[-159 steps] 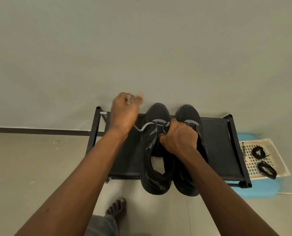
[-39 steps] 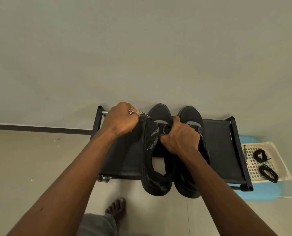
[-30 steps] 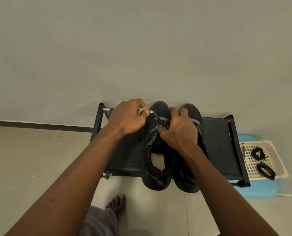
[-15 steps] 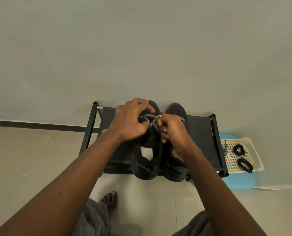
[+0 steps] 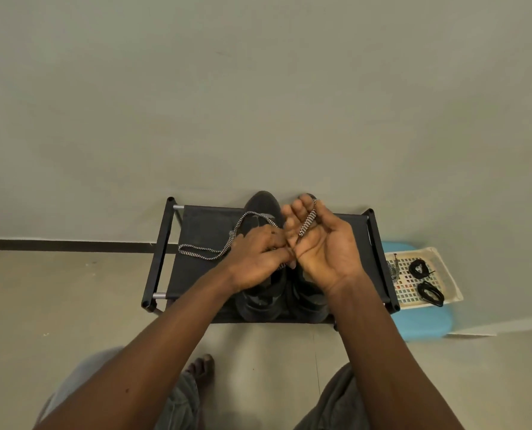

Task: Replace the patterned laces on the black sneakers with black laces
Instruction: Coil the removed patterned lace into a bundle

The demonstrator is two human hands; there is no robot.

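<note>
Two black sneakers (image 5: 260, 301) stand side by side on a black shoe rack (image 5: 196, 243), toes toward the wall. A black-and-white patterned lace (image 5: 210, 254) trails loose from the left sneaker across the rack to the left. My left hand (image 5: 257, 259) pinches this lace over the left sneaker. My right hand (image 5: 323, 246) is turned palm up beside it, and a stretch of the same lace runs across its fingers and palm. Two coiled black laces (image 5: 426, 282) lie on a tray to the right.
A white perforated tray (image 5: 445, 268) sits on a blue stool (image 5: 423, 324) right of the rack; a second patterned lace (image 5: 393, 270) lies at its left edge. The wall is close behind the rack. My bare foot (image 5: 201, 369) and knees are below.
The patterned lace has come out of the left sneaker and now hangs loose over the rack. My right hand has left the sneaker and turned palm up under the lace.
</note>
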